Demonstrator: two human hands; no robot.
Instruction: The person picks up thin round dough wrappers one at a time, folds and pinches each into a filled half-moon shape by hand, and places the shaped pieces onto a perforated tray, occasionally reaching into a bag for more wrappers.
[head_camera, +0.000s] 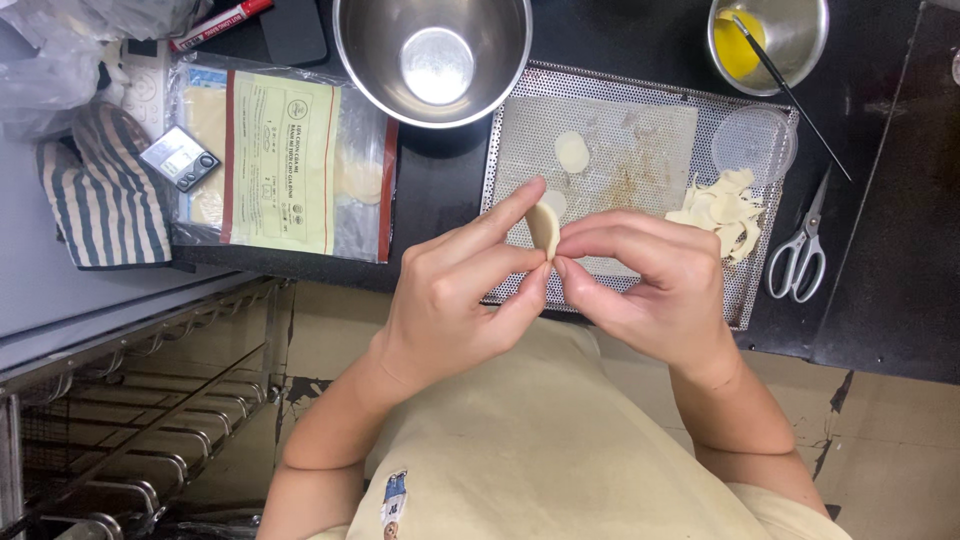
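My left hand and my right hand meet over the near edge of a perforated metal tray. Both pinch one small folded piece of pale dough between thumbs and forefingers. On the tray's paper lie a round dough disc and a second disc partly hidden behind the folded piece. A heap of dough scraps sits at the tray's right side.
An empty steel bowl stands behind the tray. A smaller bowl with yellow liquid holds a thin brush. A clear round lid, scissors, a bagged packet of wrappers, a striped cloth and a wire rack surround me.
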